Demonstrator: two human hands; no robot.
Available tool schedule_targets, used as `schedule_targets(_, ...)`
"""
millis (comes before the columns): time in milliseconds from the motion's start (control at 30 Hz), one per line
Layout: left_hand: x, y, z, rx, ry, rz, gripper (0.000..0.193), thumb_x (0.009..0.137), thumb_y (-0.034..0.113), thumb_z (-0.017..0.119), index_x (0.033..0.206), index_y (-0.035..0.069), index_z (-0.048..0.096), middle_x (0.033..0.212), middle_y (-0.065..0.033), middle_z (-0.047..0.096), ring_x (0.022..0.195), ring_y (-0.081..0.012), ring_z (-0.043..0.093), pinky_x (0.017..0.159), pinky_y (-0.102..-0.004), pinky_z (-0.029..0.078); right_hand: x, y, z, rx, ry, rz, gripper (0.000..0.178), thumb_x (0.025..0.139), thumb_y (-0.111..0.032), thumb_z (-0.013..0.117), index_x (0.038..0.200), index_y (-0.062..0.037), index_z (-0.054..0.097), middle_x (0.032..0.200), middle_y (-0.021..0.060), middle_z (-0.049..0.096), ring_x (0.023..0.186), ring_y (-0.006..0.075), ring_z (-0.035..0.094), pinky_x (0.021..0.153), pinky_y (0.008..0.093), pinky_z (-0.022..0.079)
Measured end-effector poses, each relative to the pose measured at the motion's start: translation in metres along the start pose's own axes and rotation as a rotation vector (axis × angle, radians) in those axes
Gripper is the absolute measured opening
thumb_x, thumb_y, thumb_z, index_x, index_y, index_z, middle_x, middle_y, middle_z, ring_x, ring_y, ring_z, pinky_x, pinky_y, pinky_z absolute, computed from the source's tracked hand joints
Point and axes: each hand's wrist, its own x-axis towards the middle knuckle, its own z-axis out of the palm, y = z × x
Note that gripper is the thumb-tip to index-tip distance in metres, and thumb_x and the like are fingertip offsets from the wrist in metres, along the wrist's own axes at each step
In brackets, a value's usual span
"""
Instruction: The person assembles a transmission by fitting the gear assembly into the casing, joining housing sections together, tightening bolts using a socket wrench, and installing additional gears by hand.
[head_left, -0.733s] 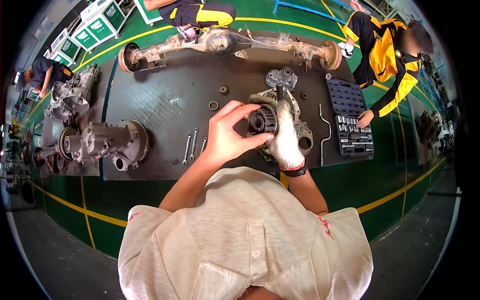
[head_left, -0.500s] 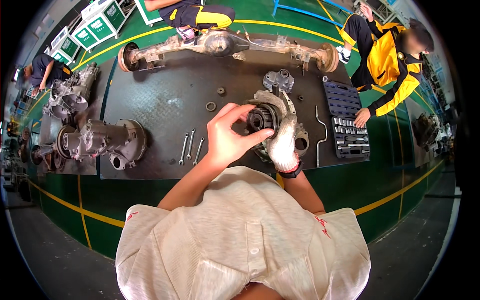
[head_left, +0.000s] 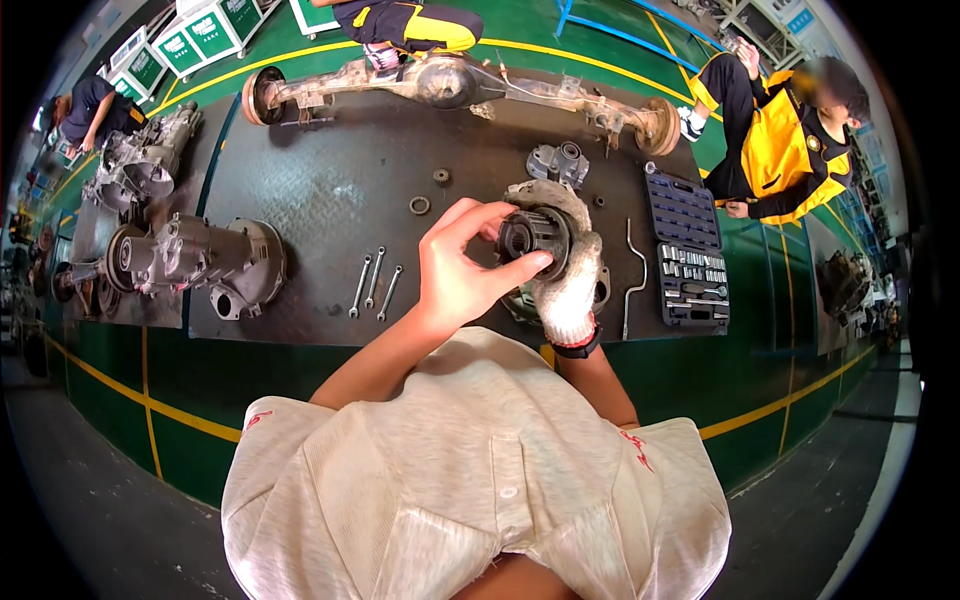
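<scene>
Between my hands is a dark, ring-shaped gear assembly (head_left: 530,232) with a splined bore facing me. My bare left hand (head_left: 455,262) pinches its left side, thumb below and fingers above. My right hand (head_left: 568,300), in a white knitted glove, is wrapped round its right side; some of those fingers are hidden behind it. Just beyond and partly beneath the gear assembly is a grey metal housing (head_left: 548,193), largely covered by my hands.
The dark workbench (head_left: 320,190) bears several wrenches (head_left: 375,283), a metal ring (head_left: 420,205), a small gear (head_left: 441,177), a cranked bar (head_left: 634,280) and an open socket set (head_left: 690,250). An axle (head_left: 445,82) spans the back; a gearbox (head_left: 200,258) sits left. A co-worker (head_left: 785,150) crouches right.
The co-worker's hand at the right has drawn back from the socket set. My hands keep hold of the gear assembly, which has tilted slightly. The whole view has shifted a little.
</scene>
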Motion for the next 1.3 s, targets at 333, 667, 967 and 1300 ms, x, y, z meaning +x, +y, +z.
schedule_targets(333, 0.001, 0.014, 0.005, -0.047, 0.014, -0.02, 0.047, 0.068, 0.017, 0.092, 0.106, -0.002, 0.073, 0.086, -0.0071, 0.069, 0.078, -0.0149, 0.064, 0.074, -0.0288, 0.053, -0.001, -0.008, -0.004, -0.188, -0.079, -0.142, 0.062, 0.096, -0.033, 0.065, 0.143, 0.0007, 0.043, 0.137, 0.0159, 0.057, 0.12, 0.0261, 0.06, 0.104, 0.0394, 0.048)
schedule_targets(667, 0.002, 0.03, 0.006, -0.085, -0.021, 0.008, 0.052, 0.066, 0.018, 0.094, 0.109, -0.001, 0.072, 0.088, -0.0062, 0.068, 0.076, -0.0142, 0.062, 0.073, -0.0281, 0.052, -0.013, -0.029, 0.007, -0.071, 0.015, -0.082, 0.07, 0.094, -0.038, 0.071, 0.145, -0.0009, 0.04, 0.139, 0.0182, 0.055, 0.118, 0.0286, 0.061, 0.099, 0.0404, 0.053)
schedule_targets(967, 0.007, 0.027, 0.003, -0.054, -0.054, 0.185, 0.063, 0.062, 0.021, 0.096, 0.115, -0.002, 0.07, 0.103, -0.0101, 0.067, 0.086, -0.0179, 0.064, 0.078, -0.0303, 0.054, -0.009, -0.041, 0.021, -0.001, 0.074, -0.083, 0.083, 0.094, -0.063, 0.058, 0.144, 0.0007, 0.042, 0.135, 0.0189, 0.058, 0.122, 0.0296, 0.059, 0.102, 0.0412, 0.05)
schedule_targets(1300, 0.015, 0.025, -0.005, -0.002, -0.086, 0.29, 0.061, 0.063, 0.018, 0.093, 0.117, 0.0, 0.071, 0.109, -0.0138, 0.066, 0.095, -0.0245, 0.066, 0.084, -0.0343, 0.055, -0.006, -0.038, 0.019, -0.065, 0.146, -0.028, 0.082, 0.097, -0.068, 0.047, 0.14, 0.0017, 0.047, 0.136, 0.0171, 0.057, 0.124, 0.0273, 0.057, 0.106, 0.0394, 0.045)
